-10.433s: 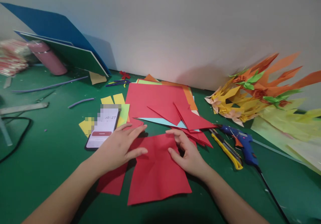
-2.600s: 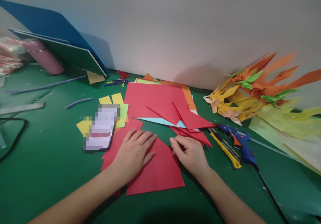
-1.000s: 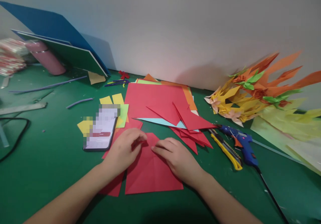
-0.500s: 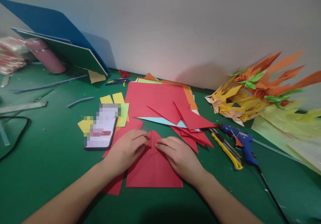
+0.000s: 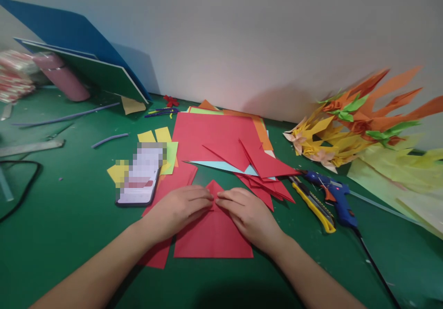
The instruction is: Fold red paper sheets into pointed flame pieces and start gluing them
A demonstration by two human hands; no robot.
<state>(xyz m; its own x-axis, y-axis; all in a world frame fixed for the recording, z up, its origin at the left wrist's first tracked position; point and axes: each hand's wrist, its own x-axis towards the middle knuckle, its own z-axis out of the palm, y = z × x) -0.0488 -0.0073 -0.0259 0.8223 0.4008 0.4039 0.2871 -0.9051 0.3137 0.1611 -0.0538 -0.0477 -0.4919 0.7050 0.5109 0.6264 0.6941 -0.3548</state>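
A red sheet of paper (image 5: 213, 242) lies on the green table in front of me, its far end folded to a point. My left hand (image 5: 185, 207) has its fingers together on the left folded edge near the tip. On the right edge, my right hand (image 5: 247, 212) presses with its fingers bunched close to the left fingertips. Both hands cover much of the folded flaps. Partly beneath my left forearm is another red paper strip (image 5: 157, 253).
A phone (image 5: 140, 179) rests on yellow and green paper pieces at left. Behind are stacked coloured sheets (image 5: 214, 131) and folded red pieces (image 5: 266, 161). A yellow cutter (image 5: 314, 207), a blue glue gun (image 5: 337, 196) and paper flowers (image 5: 360, 119) are at right. A pink bottle (image 5: 64, 78) stands far left.
My left fingers have moved slightly right and down, folding the left flap flat toward the middle of the red paper. My right hand has barely moved.
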